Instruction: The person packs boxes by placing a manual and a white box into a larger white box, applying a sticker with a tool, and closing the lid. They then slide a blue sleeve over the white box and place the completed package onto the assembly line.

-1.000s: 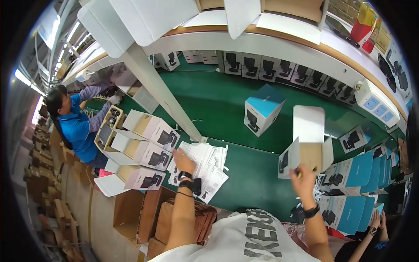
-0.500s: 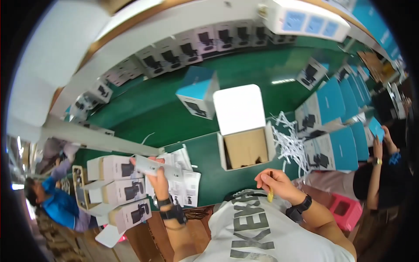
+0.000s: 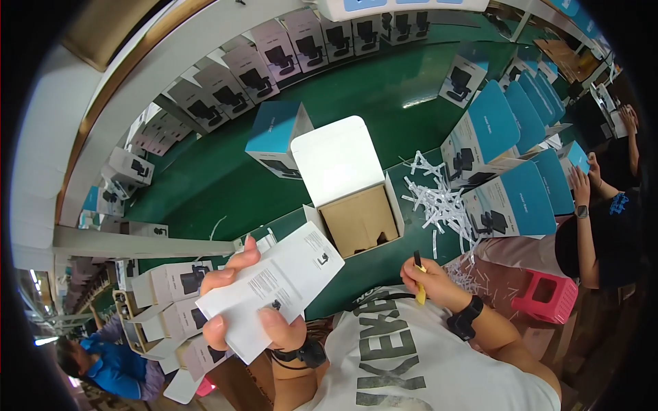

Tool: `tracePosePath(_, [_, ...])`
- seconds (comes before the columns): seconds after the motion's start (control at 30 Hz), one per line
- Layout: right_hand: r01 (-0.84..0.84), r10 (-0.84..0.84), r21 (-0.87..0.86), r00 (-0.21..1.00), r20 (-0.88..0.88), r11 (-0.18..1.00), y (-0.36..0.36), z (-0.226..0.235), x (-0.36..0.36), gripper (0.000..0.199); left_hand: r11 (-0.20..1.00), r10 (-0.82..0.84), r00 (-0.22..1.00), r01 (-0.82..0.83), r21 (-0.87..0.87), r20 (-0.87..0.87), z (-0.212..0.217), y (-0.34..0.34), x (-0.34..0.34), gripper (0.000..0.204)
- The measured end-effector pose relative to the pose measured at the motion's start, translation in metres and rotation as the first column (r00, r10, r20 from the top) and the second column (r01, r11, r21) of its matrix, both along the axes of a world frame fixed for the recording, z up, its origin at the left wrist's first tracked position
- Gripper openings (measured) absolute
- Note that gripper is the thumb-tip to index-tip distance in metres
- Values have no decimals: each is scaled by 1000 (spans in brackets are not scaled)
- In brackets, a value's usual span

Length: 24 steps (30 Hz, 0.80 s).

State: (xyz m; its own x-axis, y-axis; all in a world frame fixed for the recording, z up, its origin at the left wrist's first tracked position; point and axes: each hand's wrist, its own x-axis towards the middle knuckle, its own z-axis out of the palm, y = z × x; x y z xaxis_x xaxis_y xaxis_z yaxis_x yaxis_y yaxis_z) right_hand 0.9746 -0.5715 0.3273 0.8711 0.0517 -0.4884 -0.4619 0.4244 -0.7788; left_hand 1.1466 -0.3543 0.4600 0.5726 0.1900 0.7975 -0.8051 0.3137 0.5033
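My left hand [image 3: 257,301] grips a white printed leaflet [image 3: 288,284] with small pictures and text, thumb on top and fingers spread around its left edge. In my right hand [image 3: 435,284], close to my shirt, is a slim yellow-and-black tool [image 3: 420,293] that looks like a utility knife. Between and beyond my hands stands a white carton [image 3: 340,161], its lid tipped back, with a brown cardboard insert [image 3: 360,218] inside. The leaflet's near corner overlaps the carton's lower left side in view.
Shredded paper strips [image 3: 439,202] lie right of the carton, before a row of blue-and-white boxes [image 3: 504,205]. A closed blue-topped box [image 3: 277,133] stands behind. Opened cartons [image 3: 175,315] are stacked at left. Co-workers sit at both sides; a pink stool [image 3: 548,296] is at right.
My left hand has come up and nearer, now showing a larger white leaflet in place of the pale strip-like item over the papers. My view has shifted; the right hand keeps the yellow tool.
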Motion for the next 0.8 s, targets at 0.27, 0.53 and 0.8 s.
tracePosePath(0.27, [16,-6,-175,998,60,984,-9,-5,8,18,338,8,1000,-28,941,27,-48,18,32,79])
tracePosePath(0.53, [406,-332,-329,907,261,852,-35,30,88,24,406,48,966,213,889,-253,-84,6,8,109])
tracePosePath(0.8, [537,47,-708,781,623,459,-36,0,115,26,2,-40,999,24,1000,-24,-94,-57,4,105])
